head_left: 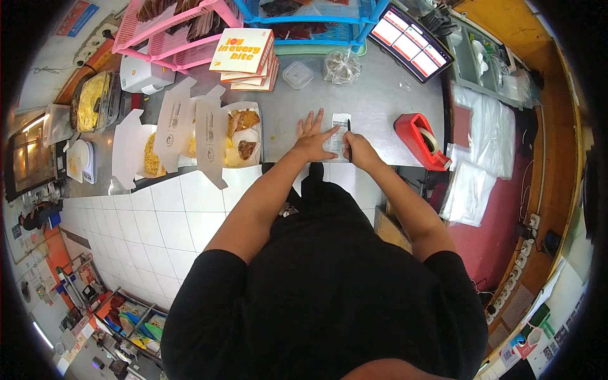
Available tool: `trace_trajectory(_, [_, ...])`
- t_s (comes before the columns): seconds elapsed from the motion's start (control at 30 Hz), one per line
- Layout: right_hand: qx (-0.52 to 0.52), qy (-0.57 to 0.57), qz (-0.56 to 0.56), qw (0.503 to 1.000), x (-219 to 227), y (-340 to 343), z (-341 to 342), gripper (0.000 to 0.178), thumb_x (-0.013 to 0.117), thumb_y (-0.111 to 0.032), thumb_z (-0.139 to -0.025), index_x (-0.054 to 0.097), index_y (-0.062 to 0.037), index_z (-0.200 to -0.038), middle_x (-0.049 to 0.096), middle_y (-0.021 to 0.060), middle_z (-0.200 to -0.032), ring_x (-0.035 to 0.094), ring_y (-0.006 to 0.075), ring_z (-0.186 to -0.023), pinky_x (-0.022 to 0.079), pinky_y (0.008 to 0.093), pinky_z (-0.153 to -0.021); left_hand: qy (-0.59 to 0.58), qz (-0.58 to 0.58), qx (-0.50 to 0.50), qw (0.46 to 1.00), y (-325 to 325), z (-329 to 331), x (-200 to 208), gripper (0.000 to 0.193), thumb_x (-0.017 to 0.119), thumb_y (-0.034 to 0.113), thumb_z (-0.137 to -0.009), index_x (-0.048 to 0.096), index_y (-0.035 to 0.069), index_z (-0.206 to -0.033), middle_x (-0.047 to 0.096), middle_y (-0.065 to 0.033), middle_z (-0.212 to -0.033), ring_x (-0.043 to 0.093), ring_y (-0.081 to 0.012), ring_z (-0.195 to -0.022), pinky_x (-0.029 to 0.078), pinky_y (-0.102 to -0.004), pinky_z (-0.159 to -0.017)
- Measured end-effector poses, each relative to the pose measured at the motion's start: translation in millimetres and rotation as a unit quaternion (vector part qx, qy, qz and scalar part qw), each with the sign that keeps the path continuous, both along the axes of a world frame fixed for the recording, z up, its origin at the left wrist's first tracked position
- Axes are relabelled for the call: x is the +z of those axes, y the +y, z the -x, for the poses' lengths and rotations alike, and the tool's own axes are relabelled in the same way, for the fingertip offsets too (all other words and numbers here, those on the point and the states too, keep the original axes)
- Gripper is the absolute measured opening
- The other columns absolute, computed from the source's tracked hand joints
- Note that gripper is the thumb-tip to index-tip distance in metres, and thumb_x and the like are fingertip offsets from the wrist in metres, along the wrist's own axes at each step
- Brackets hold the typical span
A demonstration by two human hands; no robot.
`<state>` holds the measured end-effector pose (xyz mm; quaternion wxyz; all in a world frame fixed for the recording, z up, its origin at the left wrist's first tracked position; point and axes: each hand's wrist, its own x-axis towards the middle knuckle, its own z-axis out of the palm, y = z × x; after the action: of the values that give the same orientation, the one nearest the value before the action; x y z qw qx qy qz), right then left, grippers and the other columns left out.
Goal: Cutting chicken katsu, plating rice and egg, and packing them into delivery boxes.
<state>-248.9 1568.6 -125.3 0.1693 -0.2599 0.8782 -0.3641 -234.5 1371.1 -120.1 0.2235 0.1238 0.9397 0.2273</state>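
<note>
A small white printed receipt (339, 124) lies on the steel counter (399, 107) in front of me. My left hand (310, 140) rests flat on the counter with its fingers spread, the thumb side pressing on the left edge of the receipt. My right hand (362, 152) is closed round a slim black pen (349, 125) at the right side of the receipt. The pen's tip is hidden by the hand. To the left of my left hand stands an open white food box (254, 105) with browned, fried-looking pieces inside.
More open boxes (130, 142), one with noodles, stand left. Behind are stacked closed boxes (244, 54), a clear lidded tub (297, 75), a plastic bag (342, 66), pink (183, 38) and blue racks (310, 24). A red tape dispenser (418, 140) and tablet (411, 43) are right.
</note>
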Motion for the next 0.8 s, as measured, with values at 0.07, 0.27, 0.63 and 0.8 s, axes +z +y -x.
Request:
trace_trajectory(0.07, [-0.013, -0.034, 0.011, 0.999, 7.1, -1.4, -3.4, 0.027, 0.063, 0.003, -0.067, 0.046, -0.0017, -0.087, 0.054, 0.0132, -0.072, 0.055, 0.0274, -0.065, 0.046, 0.0352, -0.060, 0.003, 0.007, -0.003, 1.000, -0.9, -0.1, -1.1, 0.088, 0.074, 0.054, -0.059, 0.038, 0.038, -0.137, -0.006, -0.0182, -0.151, -0.007, -0.0399, -0.138, 0.000, -0.0575, -0.107])
trace_trajectory(0.27, [-0.059, 0.002, 0.035, 0.998, 18.7, 1.7, -8.4, 0.024, 0.061, 0.002, -0.069, 0.046, -0.0018, -0.088, 0.055, 0.0162, -0.075, 0.057, 0.0315, -0.070, 0.045, 0.0381, -0.063, 0.010, 0.007, -0.006, 1.000, -0.8, -0.9, -1.5, 0.088, 0.074, 0.054, -0.059, 0.038, 0.038, -0.137, -0.006, -0.0195, -0.151, -0.005, -0.0423, -0.138, 0.002, -0.0581, -0.107])
trace_trajectory(0.63, [-0.088, -0.048, 0.035, 0.994, 3.3, -3.6, -9.9, 0.026, 0.064, 0.001, -0.069, 0.046, -0.0033, -0.088, 0.056, 0.0114, -0.069, 0.058, 0.0253, -0.063, 0.046, 0.0355, -0.058, 0.018, 0.013, -0.011, 1.000, 0.6, 0.8, -1.7, 0.088, 0.074, 0.055, -0.058, 0.038, 0.037, -0.137, -0.005, -0.0216, -0.150, -0.003, -0.0434, -0.137, 0.003, -0.0584, -0.106])
trace_trajectory(0.8, [-0.060, -0.122, 0.072, 0.988, 36.9, 19.5, -36.3, 0.022, 0.065, -0.002, -0.072, 0.046, -0.0033, -0.084, 0.054, 0.0095, -0.066, 0.056, 0.0200, -0.060, 0.046, 0.0332, -0.056, 0.012, 0.008, -0.007, 1.000, -1.0, 0.0, -2.9, 0.087, 0.074, 0.052, -0.059, 0.038, 0.037, -0.137, -0.004, -0.0212, -0.151, -0.005, -0.0424, -0.138, 0.002, -0.0575, -0.107])
